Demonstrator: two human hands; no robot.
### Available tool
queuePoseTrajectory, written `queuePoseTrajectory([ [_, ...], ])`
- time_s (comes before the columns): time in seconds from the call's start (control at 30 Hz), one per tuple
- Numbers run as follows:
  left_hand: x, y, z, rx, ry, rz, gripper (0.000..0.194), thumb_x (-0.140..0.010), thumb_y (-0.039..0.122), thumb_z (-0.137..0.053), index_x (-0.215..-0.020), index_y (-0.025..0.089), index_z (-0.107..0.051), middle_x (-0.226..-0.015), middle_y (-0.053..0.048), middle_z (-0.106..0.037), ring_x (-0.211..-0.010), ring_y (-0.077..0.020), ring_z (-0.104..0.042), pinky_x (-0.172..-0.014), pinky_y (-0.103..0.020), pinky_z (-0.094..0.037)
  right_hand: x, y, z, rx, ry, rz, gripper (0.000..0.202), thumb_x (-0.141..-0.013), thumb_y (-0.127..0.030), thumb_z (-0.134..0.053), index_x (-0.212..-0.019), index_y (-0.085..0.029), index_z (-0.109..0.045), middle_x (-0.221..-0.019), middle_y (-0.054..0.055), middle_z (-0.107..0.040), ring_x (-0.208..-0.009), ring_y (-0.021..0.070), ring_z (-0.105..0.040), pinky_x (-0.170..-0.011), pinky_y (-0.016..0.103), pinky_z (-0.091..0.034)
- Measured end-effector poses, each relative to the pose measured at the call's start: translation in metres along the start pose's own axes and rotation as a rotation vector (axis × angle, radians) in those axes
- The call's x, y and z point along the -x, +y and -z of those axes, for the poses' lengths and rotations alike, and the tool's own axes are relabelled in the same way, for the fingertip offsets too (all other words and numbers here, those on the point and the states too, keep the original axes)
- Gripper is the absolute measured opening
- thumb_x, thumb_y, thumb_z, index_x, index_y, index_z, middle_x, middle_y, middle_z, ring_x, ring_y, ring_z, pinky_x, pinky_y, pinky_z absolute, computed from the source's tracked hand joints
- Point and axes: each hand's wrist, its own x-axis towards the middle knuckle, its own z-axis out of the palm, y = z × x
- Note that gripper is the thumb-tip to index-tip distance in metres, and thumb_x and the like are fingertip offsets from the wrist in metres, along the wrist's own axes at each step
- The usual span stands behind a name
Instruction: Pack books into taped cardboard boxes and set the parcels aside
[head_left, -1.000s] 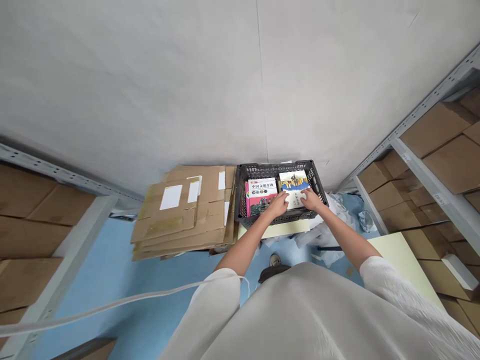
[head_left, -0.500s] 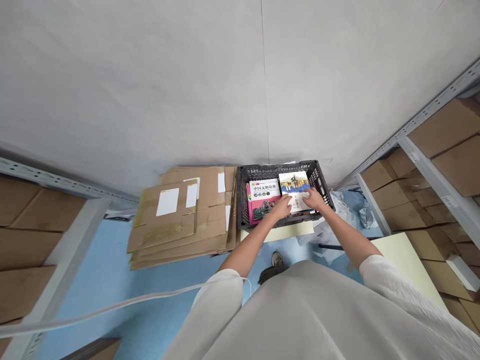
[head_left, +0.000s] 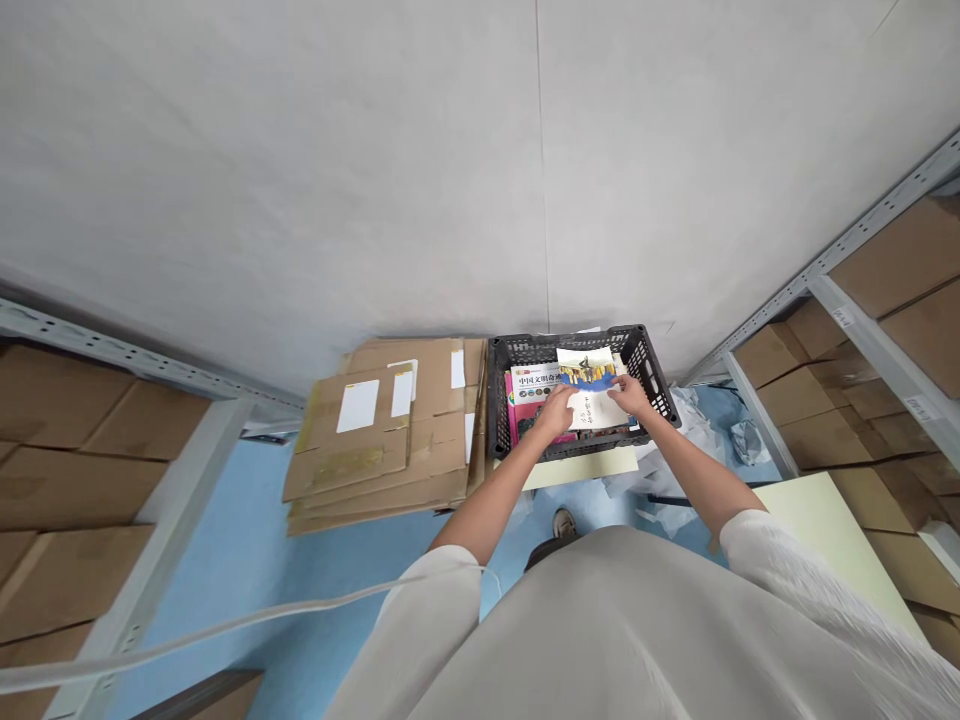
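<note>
Holding a white book with a yellow-and-blue picture on its far half, the left hand grasps its left edge and the right hand its right edge. The book is over the right part of a black plastic crate, overlapping a pink-and-white book at the left; whether it rests on what lies beneath cannot be told. A strip of pale yellow surface shows along the crate's near side. Just left of the crate lies a stack of flattened cardboard with white labels. Crumpled plastic wrapping lies to the right. Farther out, brown cartons fill shelving at the right, more boxes stand at the left, and a pale wall rises on the far side.
</note>
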Motion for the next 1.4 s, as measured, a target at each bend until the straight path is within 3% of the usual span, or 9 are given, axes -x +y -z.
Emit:
queuePoseTrajectory([
  [0.13, 0.003, 0.013, 0.014, 0.014, 0.041, -0.06, 0.057, -0.087, 0.004, -0.059, -0.141, 0.021, -0.068, -0.143, -0.012, -0.064, -0.14, -0.0282, -0.059, -0.126, -0.049, -0.047, -0.004, -0.007, 0.011, -0.097, 0.138, 0.077, 0.036, -0.077, -0.025, -0.059, -0.11, -0.017, -0.074, -0.111, 0.012, -0.072, -0.099, 0.0261, -0.067, -0.098, 0.041, -0.057],
  [0.3, -0.008, 0.047, 0.022, 0.012, 0.064, -0.171, 0.051, -0.092, 0.007, -0.058, -0.14, 0.02, -0.067, -0.148, -0.012, -0.059, -0.144, -0.0269, -0.056, -0.128, -0.045, -0.044, 0.002, -0.008, 0.051, -0.17, 0.295, 0.113, 0.039, -0.08, -0.019, -0.054, -0.114, -0.02, -0.073, -0.119, 0.011, -0.068, -0.095, 0.0241, -0.066, -0.105, 0.043, -0.056],
  [0.43, -0.023, 0.088, 0.003, 0.004, 0.035, -0.218, 0.054, -0.093, 0.009, -0.059, -0.146, 0.021, -0.062, -0.159, -0.013, -0.051, -0.151, -0.0289, -0.05, -0.129, -0.045, -0.043, 0.025, 0.011, 0.099, -0.207, 0.392, 0.078, 0.04, -0.082, -0.019, -0.054, -0.119, -0.02, -0.072, -0.127, 0.012, -0.065, -0.096, 0.0242, -0.066, -0.107, 0.045, -0.055],
  [0.6, -0.034, 0.155, -0.044, -0.015, -0.063, -0.377, 0.058, -0.096, 0.014, -0.06, -0.152, 0.026, -0.058, -0.168, -0.011, -0.043, -0.155, -0.0313, -0.046, -0.129, -0.049, -0.042, 0.073, 0.065, 0.165, -0.202, 0.521, -0.001, 0.042, -0.081, -0.02, -0.056, -0.12, -0.019, -0.073, -0.13, 0.015, -0.063, -0.099, 0.0265, -0.065, -0.107, 0.048, -0.054],
  [0.8, -0.037, 0.242, -0.13, -0.056, -0.215, -0.556, 0.057, -0.096, 0.014, -0.06, -0.152, 0.023, -0.059, -0.167, -0.012, -0.044, -0.152, -0.0318, -0.049, -0.128, -0.048, -0.043, 0.155, 0.16, 0.233, -0.237, 0.709, -0.123, 0.038, -0.078, -0.021, -0.059, -0.112, -0.02, -0.075, -0.123, 0.013, -0.066, -0.101, 0.0287, -0.065, -0.107, 0.05, -0.054],
  [1.0, -0.02, 0.313, -0.253, -0.07, -0.44, -0.599, 0.064, -0.091, 0.015, -0.062, -0.155, 0.024, -0.057, -0.168, -0.012, -0.045, -0.149, -0.0327, -0.053, -0.125, -0.049, -0.047, 0.264, 0.275, 0.27, -0.256, 0.801, -0.326, 0.031, -0.076, -0.02, -0.059, -0.102, -0.021, -0.075, -0.114, 0.01, -0.068, -0.094, 0.0266, -0.067, -0.103, 0.049, -0.057],
  [1.2, 0.024, 0.348, -0.378, -0.142, -0.71, -0.623, 0.066, -0.087, 0.009, -0.062, -0.152, 0.022, -0.058, -0.163, -0.014, -0.049, -0.146, -0.0311, -0.056, -0.126, -0.048, -0.046, 0.377, 0.38, 0.248, -0.242, 0.834, -0.604, 0.029, -0.071, -0.018, -0.058, -0.093, -0.021, -0.076, -0.109, 0.009, -0.071, -0.088, 0.0231, -0.067, -0.096, 0.042, -0.06],
  [1.3, 0.047, 0.355, -0.423, -0.214, -0.851, -0.64, 0.066, -0.087, 0.008, -0.064, -0.151, 0.022, -0.059, -0.157, -0.013, -0.053, -0.141, -0.0307, -0.06, -0.124, -0.045, -0.048, 0.421, 0.411, 0.228, -0.238, 0.805, -0.746, 0.027, -0.07, -0.017, -0.057, -0.089, -0.021, -0.076, -0.104, 0.008, -0.074, -0.093, 0.0235, -0.069, -0.097, 0.04, -0.059],
  [1.4, 0.061, 0.359, -0.456, -0.304, -0.96, -0.652, 0.066, -0.088, 0.01, -0.066, -0.152, 0.022, -0.059, -0.154, -0.013, -0.054, -0.138, -0.0309, -0.062, -0.123, -0.043, -0.049, 0.448, 0.43, 0.214, -0.291, 0.774, -0.874, 0.023, -0.073, -0.019, -0.058, -0.087, -0.023, -0.075, -0.1, 0.005, -0.076, -0.095, 0.0231, -0.071, -0.097, 0.038, -0.059],
])
